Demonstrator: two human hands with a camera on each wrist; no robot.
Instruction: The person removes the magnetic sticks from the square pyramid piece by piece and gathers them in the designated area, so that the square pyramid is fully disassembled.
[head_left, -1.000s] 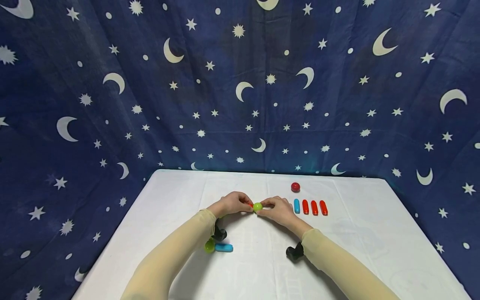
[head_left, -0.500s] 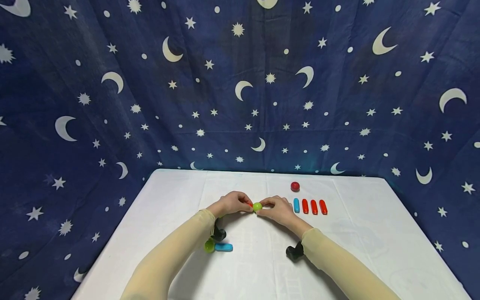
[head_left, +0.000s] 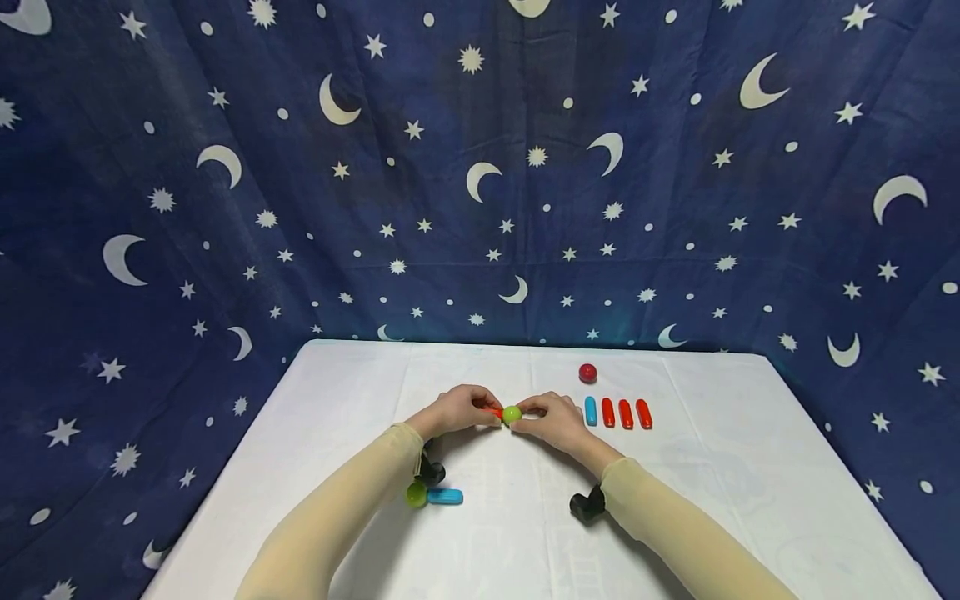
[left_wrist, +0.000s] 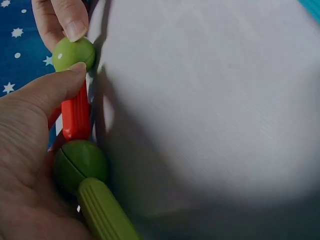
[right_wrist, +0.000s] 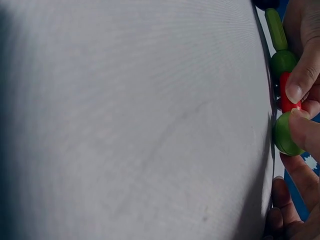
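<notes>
My left hand pinches a red rod between thumb and fingers, over the middle of the table. At the rod's far end is a light green ball, which the thumb and fingers of my right hand grip. The left wrist view shows a darker green ball at the rod's near end. A ribbed yellow-green rod continues from it, so these pieces form a chain. In the head view my left hand and sleeve mostly hide that part. The red rod's end touches the light green ball.
Right of my right hand lie a blue rod and several red rods in a row. A red ball sits behind them. Near my left forearm, a green ball touches a blue rod. A starry curtain borders the white table.
My left fingers have shifted slightly left, away from the light green ball, showing more of the red rod. My right hand keeps its hold. The head view has turned slightly.
</notes>
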